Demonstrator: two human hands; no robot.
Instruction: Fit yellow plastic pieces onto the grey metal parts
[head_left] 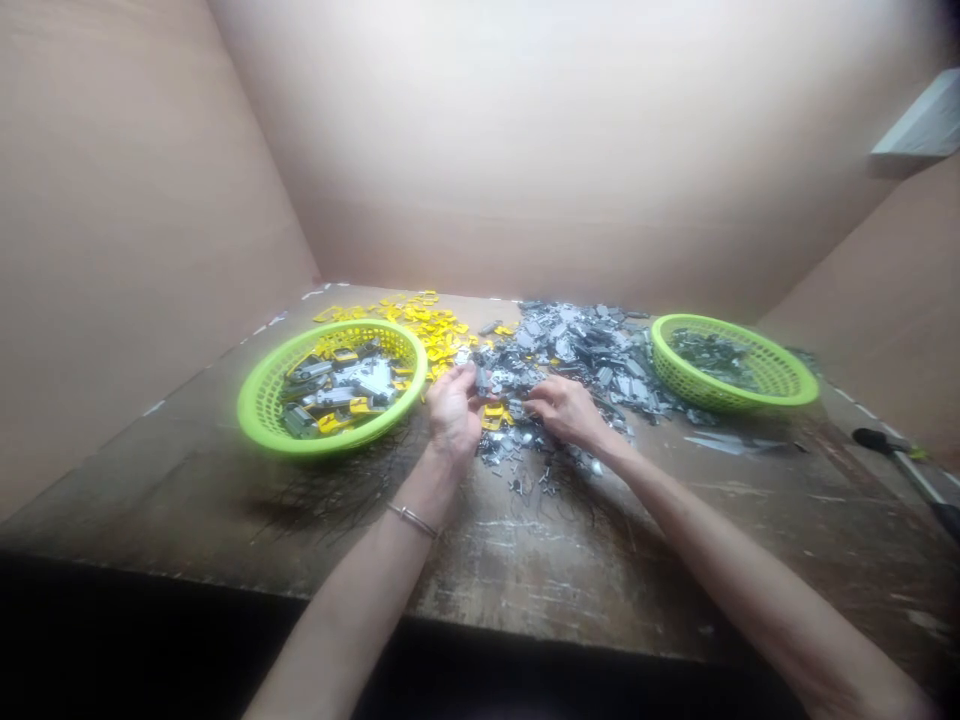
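L hand seems to pinch small grey part at its fingertips, R hand curled, grip unclear, grey pile just ahead; weak pinch could drop part among yellow parts beyond L hand.

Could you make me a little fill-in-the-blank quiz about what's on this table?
1. The left hand has a thin ____ around its wrist.
2. The green basket nearest that hand holds grey parts mixed with ____ ones.
3. The right hand is over a heap of small parts coloured ____.
4. A second green basket stands to the ____ of that heap.

Missing words: bracelet; yellow; grey; right.
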